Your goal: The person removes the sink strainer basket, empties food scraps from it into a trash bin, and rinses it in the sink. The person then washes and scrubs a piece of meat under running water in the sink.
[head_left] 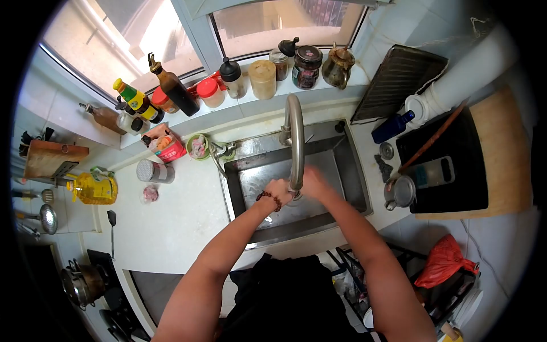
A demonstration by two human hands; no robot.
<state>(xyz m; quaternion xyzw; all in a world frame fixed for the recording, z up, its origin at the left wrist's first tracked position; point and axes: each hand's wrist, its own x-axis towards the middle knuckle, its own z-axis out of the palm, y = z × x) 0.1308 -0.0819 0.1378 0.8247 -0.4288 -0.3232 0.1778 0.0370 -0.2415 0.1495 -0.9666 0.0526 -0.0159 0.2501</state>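
Both my hands are over the stainless steel sink (268,236), close under the spout of the curved metal faucet (297,142). My left hand (277,191) is just left of the spout's end, a brown bead bracelet (277,200) on its wrist. Its fingers are partly hidden behind the spout. To the right of the spout, my right hand (313,183) is smeared by motion, so its fingers do not show clearly. I cannot make out anything held in either hand.
Left of the sink, the white counter (182,216) carries a green bowl (199,147), a lidded jar (155,171) and a yellow oil jug (94,188). Bottles and jars line the window sill. On the right stand a metal mug (400,191) and a blue bottle (393,126).
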